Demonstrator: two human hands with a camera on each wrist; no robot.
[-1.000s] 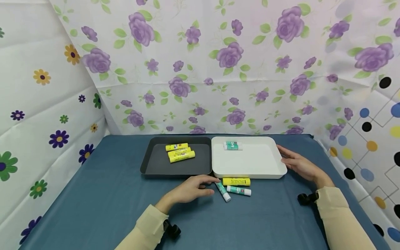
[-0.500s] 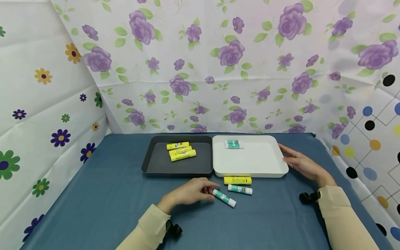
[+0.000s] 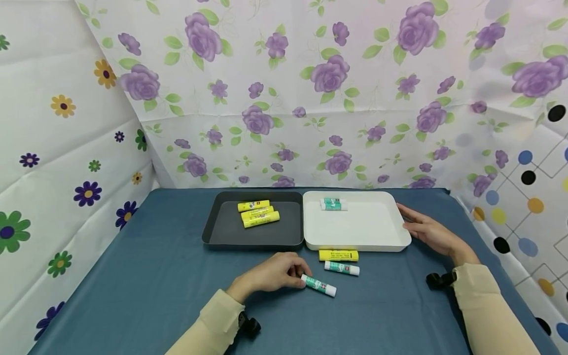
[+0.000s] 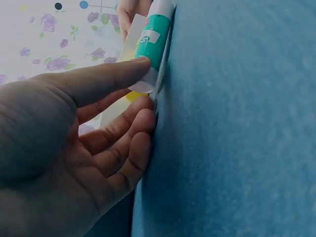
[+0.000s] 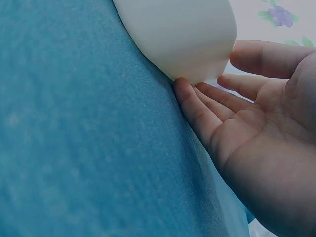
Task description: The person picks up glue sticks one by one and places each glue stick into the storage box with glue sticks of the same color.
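My left hand [image 3: 277, 272] is at the near side of the trays and pinches one end of a green-and-white glue stick [image 3: 319, 285] between thumb and fingers. In the left wrist view the thumb lies over the white end of this glue stick [image 4: 154, 42], while the other fingers are loosely bent below. The right hand [image 3: 432, 236] touches the right end of the white tray [image 3: 372, 227]. From the right wrist, its fairly straight fingers rest against the corner of the white tray [image 5: 187, 39].
Several yellow glue sticks [image 3: 262, 219] lie in the black tray [image 3: 217, 229]. Two green-and-white glue sticks [image 3: 334, 206] lie in the white tray. In front of it are a yellow glue stick [image 3: 338, 255] and another green-and-white one [image 3: 341, 268]. Blue cloth [image 3: 155, 296] covers the table.
The left hand has drawn the glue stick a little nearer, away from the trays, and its slant has turned closer to sideways. The right hand stays at the white tray.
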